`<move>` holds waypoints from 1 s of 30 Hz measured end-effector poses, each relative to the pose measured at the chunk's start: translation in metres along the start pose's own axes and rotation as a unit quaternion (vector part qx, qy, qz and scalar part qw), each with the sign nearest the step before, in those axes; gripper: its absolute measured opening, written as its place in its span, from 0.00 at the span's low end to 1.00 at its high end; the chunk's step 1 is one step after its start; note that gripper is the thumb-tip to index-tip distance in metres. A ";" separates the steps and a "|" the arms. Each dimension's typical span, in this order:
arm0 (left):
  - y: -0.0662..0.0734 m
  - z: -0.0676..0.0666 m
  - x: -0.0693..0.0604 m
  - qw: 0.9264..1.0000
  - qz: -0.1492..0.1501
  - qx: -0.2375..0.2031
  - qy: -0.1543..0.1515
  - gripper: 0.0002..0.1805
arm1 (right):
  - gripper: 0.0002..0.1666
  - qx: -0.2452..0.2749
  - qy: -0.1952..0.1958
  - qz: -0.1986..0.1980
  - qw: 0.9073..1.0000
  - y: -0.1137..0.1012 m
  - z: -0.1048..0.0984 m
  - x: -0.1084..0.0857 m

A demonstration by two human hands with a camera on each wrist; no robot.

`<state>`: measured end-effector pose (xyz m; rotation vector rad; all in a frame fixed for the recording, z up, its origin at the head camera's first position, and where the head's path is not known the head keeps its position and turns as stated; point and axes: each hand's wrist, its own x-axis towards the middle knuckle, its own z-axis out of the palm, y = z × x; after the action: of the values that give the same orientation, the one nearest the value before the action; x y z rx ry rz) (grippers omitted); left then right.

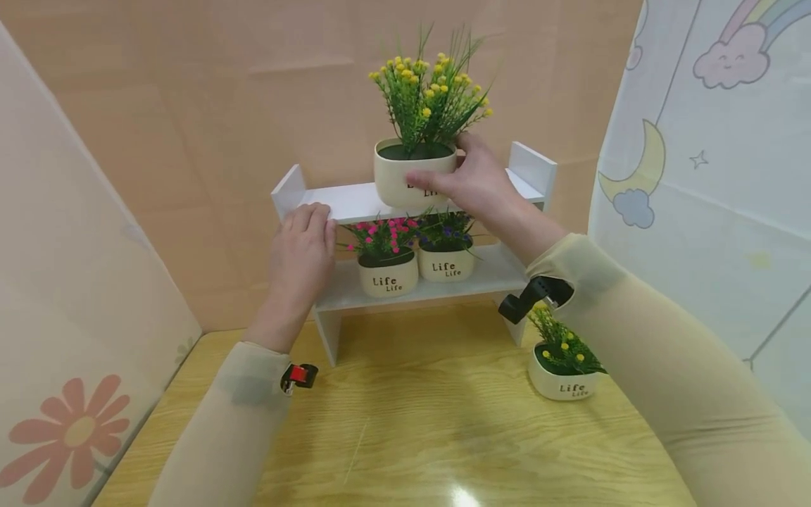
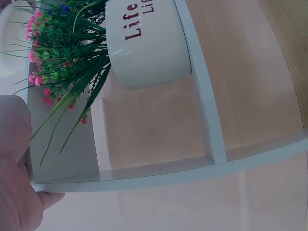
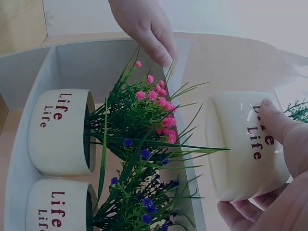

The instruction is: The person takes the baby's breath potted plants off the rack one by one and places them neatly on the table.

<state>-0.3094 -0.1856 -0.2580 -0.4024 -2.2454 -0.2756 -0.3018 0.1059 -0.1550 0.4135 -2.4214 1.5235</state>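
A cream pot with yellow flowers (image 1: pixel 415 172) is in my right hand (image 1: pixel 488 179), thumb on its lettered front and fingers around its side. It is at the middle of the white shelf's upper board (image 1: pixel 345 202); the right wrist view shows a gap between pot (image 3: pixel 240 154) and board. My left hand (image 1: pixel 300 250) grips the left end of that board, fingers over the top. On the lower board, a pink-flowered pot (image 1: pixel 388 274) stands beside a blue-purple-flowered pot (image 1: pixel 446 264), their blooms reaching up to the upper board.
Another yellow-flowered pot (image 1: pixel 564 373) stands on the wooden table (image 1: pixel 405 422), right of the shelf and partly behind my right sleeve. Upright end panels (image 1: pixel 533 169) border the upper board. A patterned cloth (image 1: pixel 709 176) hangs at the right, a flowered one at the left.
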 end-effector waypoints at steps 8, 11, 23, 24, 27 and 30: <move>-0.002 0.000 -0.001 1.000 -0.010 0.001 -0.005 0.24 | 0.61 -0.022 0.011 -0.013 1.000 0.002 -0.005 -0.020; -0.002 0.000 0.000 1.000 -0.014 0.001 -0.013 0.24 | 0.61 -0.023 0.012 -0.017 1.000 0.002 -0.008 -0.029; -0.001 0.002 -0.001 1.000 -0.012 0.008 -0.013 0.24 | 0.58 0.019 0.001 -0.038 0.999 0.013 -0.009 -0.059; -0.001 0.002 -0.001 1.000 -0.011 0.008 -0.014 0.24 | 0.59 0.018 0.001 -0.036 0.999 0.014 -0.009 -0.062; -0.001 0.002 -0.001 1.000 -0.012 0.006 -0.017 0.24 | 0.61 0.003 0.003 -0.017 1.000 0.018 -0.009 -0.070; -0.008 0.003 0.011 0.999 -0.009 -0.001 -0.031 0.24 | 0.60 0.002 0.010 -0.004 1.000 0.017 -0.006 -0.072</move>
<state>-0.3211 -0.1895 -0.2515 -0.3959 -2.3112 -0.2787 -0.2412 0.1261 -0.1925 0.4052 -2.4001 1.5219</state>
